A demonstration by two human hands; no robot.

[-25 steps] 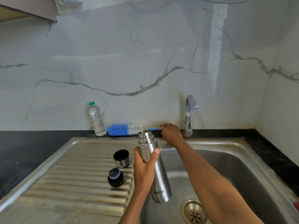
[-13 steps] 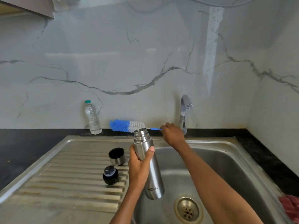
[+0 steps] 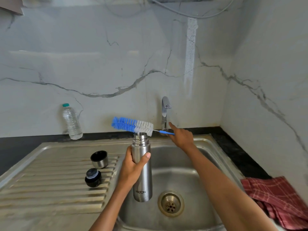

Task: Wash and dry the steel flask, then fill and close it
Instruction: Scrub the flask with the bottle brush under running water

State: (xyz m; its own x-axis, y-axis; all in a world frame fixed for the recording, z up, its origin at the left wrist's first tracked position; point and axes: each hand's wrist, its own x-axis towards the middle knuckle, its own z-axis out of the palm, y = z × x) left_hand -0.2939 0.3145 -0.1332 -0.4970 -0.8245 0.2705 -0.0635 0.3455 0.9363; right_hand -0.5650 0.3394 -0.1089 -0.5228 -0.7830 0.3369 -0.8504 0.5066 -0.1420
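My left hand (image 3: 133, 169) grips the open steel flask (image 3: 143, 177) upright over the sink basin (image 3: 196, 165). My right hand (image 3: 180, 137) holds the thin blue handle of a bottle brush (image 3: 132, 124), whose blue and white bristles hover just above and behind the flask's mouth, pointing left. The flask's steel cup lid (image 3: 99, 159) and its black stopper (image 3: 93, 177) rest on the ribbed drainboard (image 3: 50, 189) to the left.
A tap (image 3: 165, 112) stands at the back of the sink, shut off. A clear plastic water bottle (image 3: 71, 121) stands against the marble wall on the black counter. A red checked cloth (image 3: 280, 200) lies at the right of the sink. The drain (image 3: 170, 203) is below the flask.
My right hand has lifted the bottle brush off the counter and brought it right, over the flask's mouth. The flask has come more upright in my left hand.
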